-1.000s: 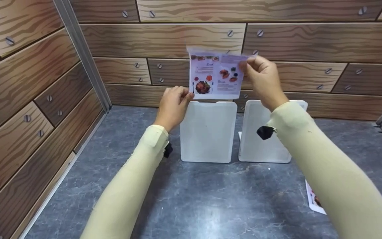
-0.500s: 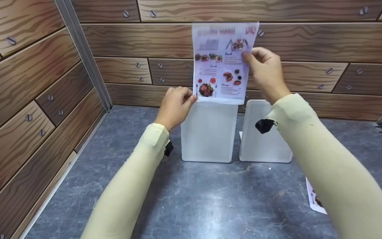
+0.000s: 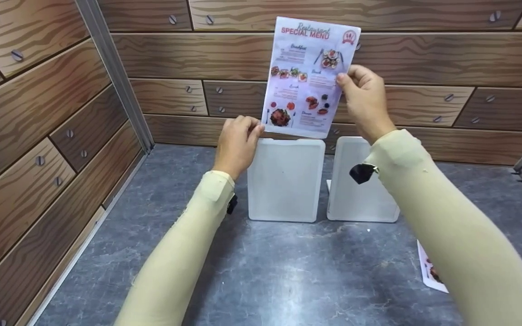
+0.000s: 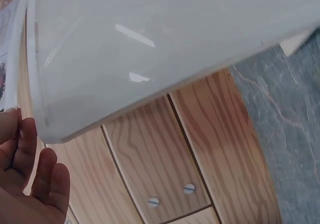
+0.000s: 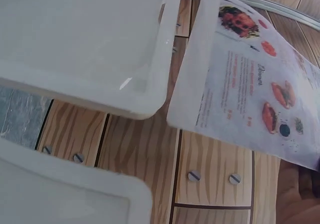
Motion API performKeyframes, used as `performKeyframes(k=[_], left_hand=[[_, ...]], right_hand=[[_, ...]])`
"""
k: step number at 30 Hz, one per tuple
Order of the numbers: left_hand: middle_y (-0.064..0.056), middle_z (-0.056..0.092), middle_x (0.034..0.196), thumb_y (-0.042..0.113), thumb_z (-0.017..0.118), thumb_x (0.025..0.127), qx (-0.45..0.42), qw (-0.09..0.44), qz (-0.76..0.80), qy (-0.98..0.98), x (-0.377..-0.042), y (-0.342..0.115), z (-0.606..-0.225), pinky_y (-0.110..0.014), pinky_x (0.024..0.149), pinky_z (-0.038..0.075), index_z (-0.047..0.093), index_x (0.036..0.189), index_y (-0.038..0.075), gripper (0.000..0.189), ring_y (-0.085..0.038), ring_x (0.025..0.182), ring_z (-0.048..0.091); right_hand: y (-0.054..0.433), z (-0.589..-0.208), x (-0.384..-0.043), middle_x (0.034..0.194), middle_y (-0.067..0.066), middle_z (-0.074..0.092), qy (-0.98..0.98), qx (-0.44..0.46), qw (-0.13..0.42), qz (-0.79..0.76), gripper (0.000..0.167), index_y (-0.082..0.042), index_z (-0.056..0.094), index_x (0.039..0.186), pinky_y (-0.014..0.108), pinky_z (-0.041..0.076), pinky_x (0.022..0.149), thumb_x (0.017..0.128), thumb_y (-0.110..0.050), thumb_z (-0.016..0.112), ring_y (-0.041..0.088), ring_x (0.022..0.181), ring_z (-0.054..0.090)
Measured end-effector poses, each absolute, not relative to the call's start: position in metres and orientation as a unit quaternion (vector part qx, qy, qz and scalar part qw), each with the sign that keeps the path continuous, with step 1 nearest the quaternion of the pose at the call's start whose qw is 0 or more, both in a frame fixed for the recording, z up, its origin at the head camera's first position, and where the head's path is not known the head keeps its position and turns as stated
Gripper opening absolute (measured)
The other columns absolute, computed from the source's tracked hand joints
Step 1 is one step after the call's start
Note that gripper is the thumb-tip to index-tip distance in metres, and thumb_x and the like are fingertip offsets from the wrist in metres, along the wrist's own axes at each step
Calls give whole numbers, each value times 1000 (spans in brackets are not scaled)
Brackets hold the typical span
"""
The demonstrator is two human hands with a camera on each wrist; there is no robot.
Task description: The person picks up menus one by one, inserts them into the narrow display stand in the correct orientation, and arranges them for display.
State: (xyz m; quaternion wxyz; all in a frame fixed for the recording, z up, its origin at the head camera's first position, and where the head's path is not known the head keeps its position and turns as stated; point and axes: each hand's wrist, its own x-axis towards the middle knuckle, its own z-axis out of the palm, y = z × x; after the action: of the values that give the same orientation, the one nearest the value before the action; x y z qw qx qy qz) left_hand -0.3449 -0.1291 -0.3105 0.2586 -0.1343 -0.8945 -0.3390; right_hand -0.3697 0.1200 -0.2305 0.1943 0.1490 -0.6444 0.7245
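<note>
A printed restaurant menu sheet (image 3: 311, 81) is held up just above a white upright menu holder (image 3: 284, 181). My left hand (image 3: 238, 144) pinches the sheet's lower left corner between thumb and finger; in the left wrist view, the hand (image 4: 30, 169) is beside the holder's upper corner. On the right edge, about midway up, my right hand (image 3: 365, 102) pinches the sheet with the thumb in front. The right wrist view shows the sheet's lower edge apart from the holder's notched top edge (image 5: 162, 54), with a gap between them.
A second white holder (image 3: 356, 185) stands to the right, partly behind the right forearm. Another printed card (image 3: 432, 274) lies on the grey marbled table (image 3: 261, 271), half hidden by the right sleeve. Wood-patterned walls (image 3: 166, 99) enclose the back and left side.
The sheet, bent back at its top and blurred earlier, has swung upright and now shows its full front, tilted slightly rightward. Both hands keep their pinch and have barely shifted.
</note>
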Motion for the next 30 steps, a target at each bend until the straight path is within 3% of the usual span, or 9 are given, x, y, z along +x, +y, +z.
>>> performKeyframes(k=[13, 24, 30], left_hand=[[-6, 72, 105, 28, 61, 105, -135, 251, -302, -909, -338, -131, -305, -38, 94, 46, 73, 105, 9, 23, -26, 105, 58], [-2, 70, 105, 29, 60, 106, -115, 233, -309, -915, -330, -128, -291, -36, 90, 47, 74, 109, 11, 23, -22, 104, 56], [-3, 71, 103, 27, 61, 105, -114, 225, -297, -921, -330, -130, -293, -37, 91, 47, 74, 104, 11, 21, -23, 104, 57]], right_hand=[[123, -236, -370, 88, 1, 70, -663, 152, 197, 706, 13, 4, 68, 104, 24, 55, 80, 104, -4, 57, 12, 83, 65], [121, -224, -369, 88, 5, 72, -623, 153, 192, 742, 12, 2, 70, 100, 24, 58, 78, 103, 1, 58, 14, 82, 68], [120, -230, -370, 90, 8, 72, -622, 139, 178, 750, 14, 1, 71, 98, 24, 58, 78, 103, 1, 58, 15, 81, 69]])
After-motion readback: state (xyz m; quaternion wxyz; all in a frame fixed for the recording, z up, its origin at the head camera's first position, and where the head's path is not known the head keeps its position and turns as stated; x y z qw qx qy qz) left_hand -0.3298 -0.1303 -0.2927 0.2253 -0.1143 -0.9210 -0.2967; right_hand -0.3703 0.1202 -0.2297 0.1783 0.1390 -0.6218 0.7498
